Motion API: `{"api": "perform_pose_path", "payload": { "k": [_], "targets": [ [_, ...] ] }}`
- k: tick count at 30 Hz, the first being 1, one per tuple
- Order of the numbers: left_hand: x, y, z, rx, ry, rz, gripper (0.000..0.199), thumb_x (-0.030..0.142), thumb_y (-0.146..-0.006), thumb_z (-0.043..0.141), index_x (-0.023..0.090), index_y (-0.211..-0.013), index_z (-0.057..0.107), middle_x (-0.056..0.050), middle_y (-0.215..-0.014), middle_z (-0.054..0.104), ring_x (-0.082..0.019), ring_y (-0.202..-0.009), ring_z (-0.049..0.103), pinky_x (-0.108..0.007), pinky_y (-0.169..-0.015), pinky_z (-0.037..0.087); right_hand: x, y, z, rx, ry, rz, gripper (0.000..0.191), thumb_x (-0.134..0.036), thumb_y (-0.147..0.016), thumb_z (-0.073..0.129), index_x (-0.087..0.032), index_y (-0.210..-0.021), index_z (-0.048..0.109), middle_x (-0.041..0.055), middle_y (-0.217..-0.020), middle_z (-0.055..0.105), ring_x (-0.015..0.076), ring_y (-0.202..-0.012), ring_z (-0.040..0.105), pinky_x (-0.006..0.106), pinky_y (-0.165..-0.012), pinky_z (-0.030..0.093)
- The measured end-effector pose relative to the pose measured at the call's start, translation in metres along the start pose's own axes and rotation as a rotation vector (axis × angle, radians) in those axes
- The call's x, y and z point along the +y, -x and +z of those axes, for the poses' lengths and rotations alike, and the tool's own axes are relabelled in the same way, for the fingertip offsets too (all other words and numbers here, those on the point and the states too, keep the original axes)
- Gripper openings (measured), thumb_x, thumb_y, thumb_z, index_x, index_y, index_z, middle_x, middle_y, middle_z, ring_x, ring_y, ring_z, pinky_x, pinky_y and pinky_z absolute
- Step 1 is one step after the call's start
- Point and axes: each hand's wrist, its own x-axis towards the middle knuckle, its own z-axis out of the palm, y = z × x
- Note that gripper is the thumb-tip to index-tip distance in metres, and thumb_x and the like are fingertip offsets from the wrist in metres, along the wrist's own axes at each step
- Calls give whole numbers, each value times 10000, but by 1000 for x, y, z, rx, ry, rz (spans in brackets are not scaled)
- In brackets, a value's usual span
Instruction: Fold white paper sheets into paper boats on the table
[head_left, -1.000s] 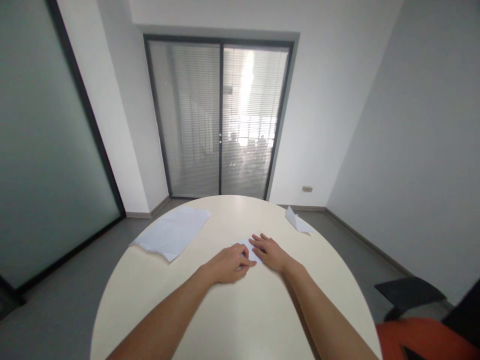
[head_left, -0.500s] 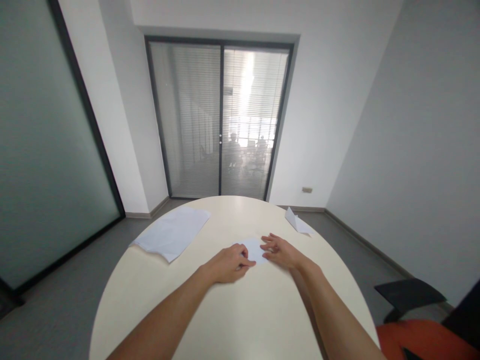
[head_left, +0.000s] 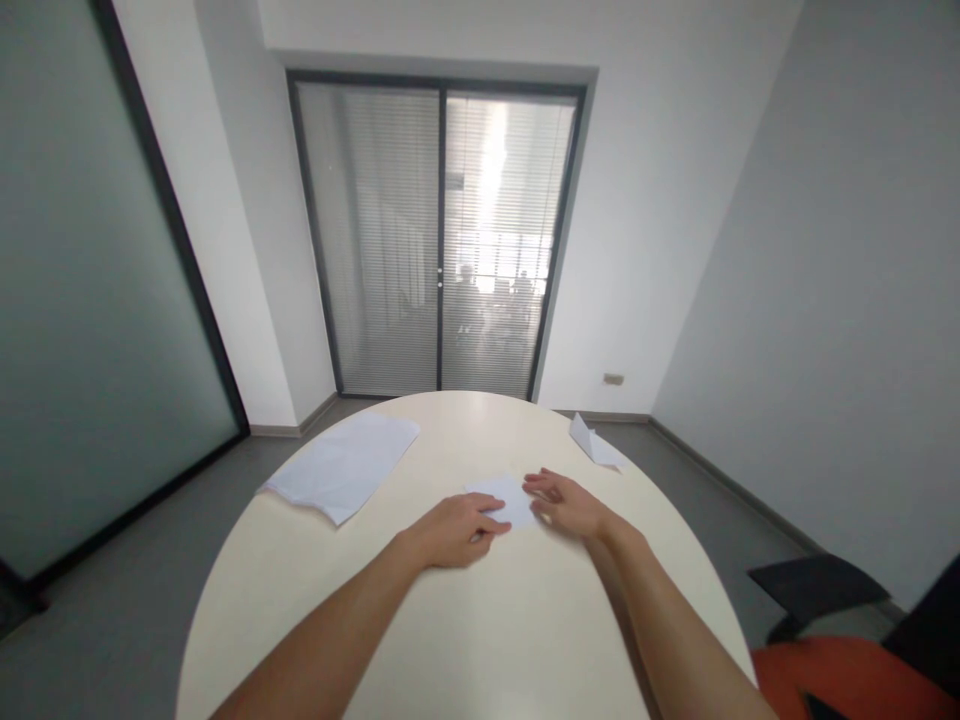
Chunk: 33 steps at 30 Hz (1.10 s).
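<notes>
A small white piece of paper (head_left: 511, 498) lies flat on the round cream table (head_left: 480, 640), between my hands. My left hand (head_left: 459, 528) rests on its left side, with index finger and thumb stretched out over the paper and the other fingers partly hidden. At the right edge of the paper is my right hand (head_left: 566, 504), its fingers apart and slightly bent, the fingertips on or just over the edge. Neither hand grips anything.
A large creased white sheet (head_left: 346, 465) lies at the table's left edge. Near the far right edge stands a folded white paper (head_left: 594, 444). An orange chair (head_left: 847, 675) with a black armrest (head_left: 821, 588) is at the lower right.
My left index finger has stretched out from a bent pose over the paper. My right hand has shifted very slightly to the right.
</notes>
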Motion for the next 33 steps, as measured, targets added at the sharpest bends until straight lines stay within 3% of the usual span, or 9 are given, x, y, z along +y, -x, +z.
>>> {"api": "perform_pose_path", "payload": {
  "k": [4, 9, 16, 20, 23, 26, 33],
  "targets": [
    [1, -1, 0, -20, -7, 43, 450, 135, -858, 501, 307, -1235, 677, -17, -1434, 550, -219, -1254, 566, -359, -1091, 423, -22, -5, 6, 45, 96, -141, 408, -363, -904, 541, -229, -1271, 660, 94, -1384, 593, 298, -1377, 442, 552, -1160, 311],
    [5, -3, 0, -44, 0, 92, 428, 130, -857, 496, 322, -1185, 694, -1, -1298, 649, -213, -1188, 608, -335, -1062, 444, -38, -11, 17, -57, 217, -292, 408, -364, -973, 424, -216, -1267, 664, 76, -1331, 640, 239, -1343, 487, 496, -1199, 247],
    [4, -4, 3, -41, 21, 102, 458, 115, -851, 491, 283, -1239, 668, -17, -1411, 574, -202, -1301, 533, -338, -1131, 379, -18, -10, 14, 40, 348, -202, 418, -358, -979, 407, -190, -1263, 664, 95, -1315, 649, 254, -1360, 461, 509, -1196, 229],
    [4, -4, 2, -42, 24, 88, 476, 103, -845, 484, 292, -1242, 666, -8, -1433, 552, -201, -1285, 547, -339, -1120, 391, -32, -10, 12, 140, 333, -209, 431, -374, -993, 378, -172, -1205, 695, 118, -1331, 633, 269, -1336, 479, 501, -1173, 274],
    [6, -5, 0, -51, 18, 85, 455, 113, -863, 473, 308, -1222, 674, 3, -1345, 626, -197, -1224, 589, -331, -1090, 419, -54, -11, 20, 118, 188, -251, 528, -415, -1039, 240, -188, -1233, 675, 91, -1297, 658, 237, -1269, 540, 438, -1141, 336],
    [8, -6, -2, -63, 13, 84, 434, 113, -861, 480, 318, -1182, 690, 19, -1249, 680, -186, -1152, 625, -313, -1051, 448, -69, -11, 31, 20, 45, -206, 601, -497, -1041, 172, -216, -1276, 648, 63, -1300, 659, 241, -1263, 547, 408, -1103, 386],
    [11, -4, -5, -46, 12, 69, 375, 181, -910, 484, 310, -1198, 685, 21, -1281, 664, -180, -1162, 625, -287, -1025, 466, -64, -13, 30, -34, 30, -123, 693, -596, -1011, 169, -183, -1293, 648, 97, -1356, 619, 267, -1362, 455, 430, -1161, 296]
  ]
}}
